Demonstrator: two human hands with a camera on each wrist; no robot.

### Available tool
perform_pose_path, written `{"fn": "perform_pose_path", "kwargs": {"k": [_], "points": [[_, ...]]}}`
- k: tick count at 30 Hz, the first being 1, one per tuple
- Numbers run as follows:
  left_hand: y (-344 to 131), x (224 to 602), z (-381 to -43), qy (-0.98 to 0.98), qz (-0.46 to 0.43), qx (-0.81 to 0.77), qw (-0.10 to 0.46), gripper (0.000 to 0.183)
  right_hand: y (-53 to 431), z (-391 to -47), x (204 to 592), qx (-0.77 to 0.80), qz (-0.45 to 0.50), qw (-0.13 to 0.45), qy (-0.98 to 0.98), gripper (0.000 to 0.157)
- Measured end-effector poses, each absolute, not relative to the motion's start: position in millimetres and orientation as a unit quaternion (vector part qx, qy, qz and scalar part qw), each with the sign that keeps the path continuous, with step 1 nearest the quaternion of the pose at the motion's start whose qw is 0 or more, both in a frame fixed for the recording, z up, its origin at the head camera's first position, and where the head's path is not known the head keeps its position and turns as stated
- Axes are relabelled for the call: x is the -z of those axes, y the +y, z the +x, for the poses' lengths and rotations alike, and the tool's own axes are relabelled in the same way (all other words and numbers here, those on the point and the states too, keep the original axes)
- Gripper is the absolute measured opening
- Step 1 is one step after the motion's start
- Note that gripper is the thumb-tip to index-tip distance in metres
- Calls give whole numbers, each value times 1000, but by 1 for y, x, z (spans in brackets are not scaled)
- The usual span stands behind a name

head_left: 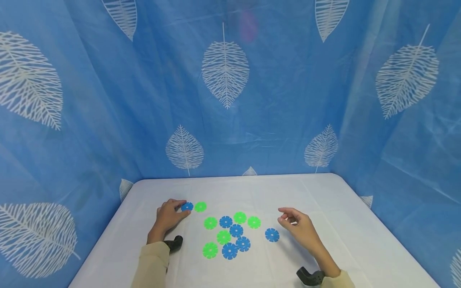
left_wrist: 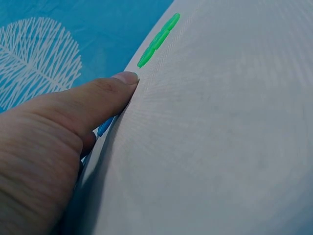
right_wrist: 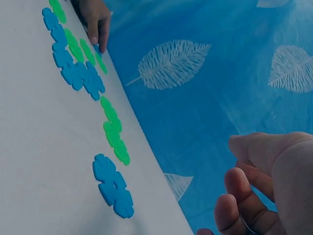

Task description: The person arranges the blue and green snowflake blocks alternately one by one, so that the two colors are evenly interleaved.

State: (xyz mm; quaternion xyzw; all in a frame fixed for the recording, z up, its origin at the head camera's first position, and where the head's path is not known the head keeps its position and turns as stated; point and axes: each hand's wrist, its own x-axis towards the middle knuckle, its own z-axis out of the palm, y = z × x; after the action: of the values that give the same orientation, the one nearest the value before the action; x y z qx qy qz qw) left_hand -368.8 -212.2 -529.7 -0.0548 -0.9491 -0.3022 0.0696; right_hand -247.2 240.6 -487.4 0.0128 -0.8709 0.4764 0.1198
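At the left of the table, my left hand holds a blue slotted snowflake disc between thumb and fingers, low over the cloth. Just right of that disc lies a green snowflake disc. In the left wrist view the thumb hides most of the blue disc. My right hand hovers above the table with loosely bent fingers and nothing in them. Nearest to it, flat on the cloth, is another blue disc, seen also in the right wrist view.
Several green discs and blue discs lie flat mid-table, some touching. The table has a white cloth. A blue curtain with white leaf prints stands behind and at both sides.
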Motion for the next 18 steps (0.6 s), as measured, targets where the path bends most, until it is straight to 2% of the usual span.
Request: {"fn": "perform_pose_path", "kwargs": {"k": [8,18], "points": [[-215,531,-367,-948,-62,303,71,55,242,-250,499,-479,-1,81,-874,33],[-215,534,-369,-947,-69,303,79,56,246,-250,509,-472,24,23,-881,43]]}}
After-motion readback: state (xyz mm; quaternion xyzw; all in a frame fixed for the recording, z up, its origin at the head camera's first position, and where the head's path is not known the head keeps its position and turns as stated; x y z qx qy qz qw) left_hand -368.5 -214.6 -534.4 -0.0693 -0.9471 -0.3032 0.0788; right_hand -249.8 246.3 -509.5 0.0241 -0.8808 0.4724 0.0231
